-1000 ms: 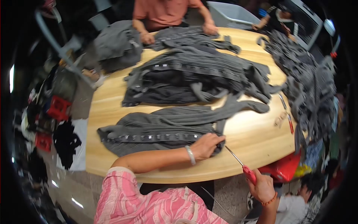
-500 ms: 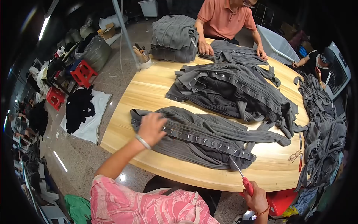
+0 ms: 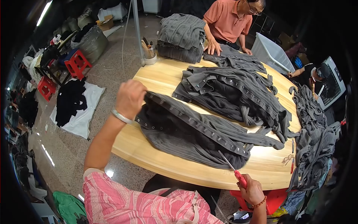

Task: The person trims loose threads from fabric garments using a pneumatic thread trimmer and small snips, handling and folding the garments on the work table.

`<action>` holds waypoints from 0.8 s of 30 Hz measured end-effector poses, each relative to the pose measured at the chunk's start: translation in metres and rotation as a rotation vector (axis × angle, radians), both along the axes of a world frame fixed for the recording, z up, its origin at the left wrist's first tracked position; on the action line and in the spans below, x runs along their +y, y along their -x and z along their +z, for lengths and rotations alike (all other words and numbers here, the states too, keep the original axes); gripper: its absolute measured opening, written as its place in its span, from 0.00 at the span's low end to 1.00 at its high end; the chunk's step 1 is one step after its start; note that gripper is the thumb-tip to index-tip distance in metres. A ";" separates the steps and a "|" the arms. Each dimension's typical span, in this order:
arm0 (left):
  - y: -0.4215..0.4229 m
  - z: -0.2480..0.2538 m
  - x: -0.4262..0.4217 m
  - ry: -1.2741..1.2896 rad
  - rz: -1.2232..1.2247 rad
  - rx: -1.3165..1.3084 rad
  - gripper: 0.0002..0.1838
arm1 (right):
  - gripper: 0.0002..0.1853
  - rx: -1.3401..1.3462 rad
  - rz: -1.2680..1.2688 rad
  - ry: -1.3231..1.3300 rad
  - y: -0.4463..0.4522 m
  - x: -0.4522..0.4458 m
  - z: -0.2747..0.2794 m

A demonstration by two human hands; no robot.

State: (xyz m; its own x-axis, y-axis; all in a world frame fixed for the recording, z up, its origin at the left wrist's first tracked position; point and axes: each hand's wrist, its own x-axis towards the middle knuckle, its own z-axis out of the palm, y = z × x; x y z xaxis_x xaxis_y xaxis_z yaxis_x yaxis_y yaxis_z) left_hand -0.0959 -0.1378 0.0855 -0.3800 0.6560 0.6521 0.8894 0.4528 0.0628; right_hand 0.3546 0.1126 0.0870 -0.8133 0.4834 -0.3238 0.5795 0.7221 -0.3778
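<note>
A dark grey ribbed cardigan (image 3: 175,138) lies spread on the table in front of me. My left hand (image 3: 130,99) is closed on the end of its front placket, holding that edge up off the layer beneath. Small metal fastenings run along the placket, and eyelets show on the lower layer. My right hand (image 3: 252,191) grips a red-handled tool with a thin metal shaft (image 3: 241,180). Its tip touches or hovers just over the cardigan's right end; I cannot tell which. A second grey garment (image 3: 231,93) with a similar row of fastenings lies just beyond.
Across the wooden table (image 3: 164,173), a person in an orange shirt (image 3: 225,22) handles another grey garment (image 3: 238,58). A folded stack (image 3: 181,37) and a tool cup (image 3: 150,56) stand at the far left. Glasses (image 3: 287,159) and pens lie right, beside heaped garments (image 3: 315,138).
My left hand has moved left and up, lifting the placket edge and exposing the layer below. The tool in my right hand has shifted slightly left. The person opposite has moved their hands.
</note>
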 end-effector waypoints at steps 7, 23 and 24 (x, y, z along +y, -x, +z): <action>0.022 -0.080 -0.055 0.432 0.110 -0.385 0.32 | 0.16 0.001 0.043 -0.044 0.008 0.001 -0.008; -0.059 0.031 0.037 0.013 -0.432 -0.765 0.17 | 0.19 0.060 0.350 0.324 0.028 -0.019 -0.034; -0.079 0.060 0.044 0.005 -0.486 -0.764 0.18 | 0.21 0.116 0.411 0.372 0.037 -0.022 -0.032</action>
State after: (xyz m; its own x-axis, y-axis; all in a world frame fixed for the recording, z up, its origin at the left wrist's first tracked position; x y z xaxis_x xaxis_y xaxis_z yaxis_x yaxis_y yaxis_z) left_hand -0.0171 -0.0941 0.1455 -0.3887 0.8593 0.3323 0.6991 0.0402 0.7139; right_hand 0.3176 0.0905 0.0550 -0.9511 -0.0100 -0.3088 0.2184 0.6853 -0.6948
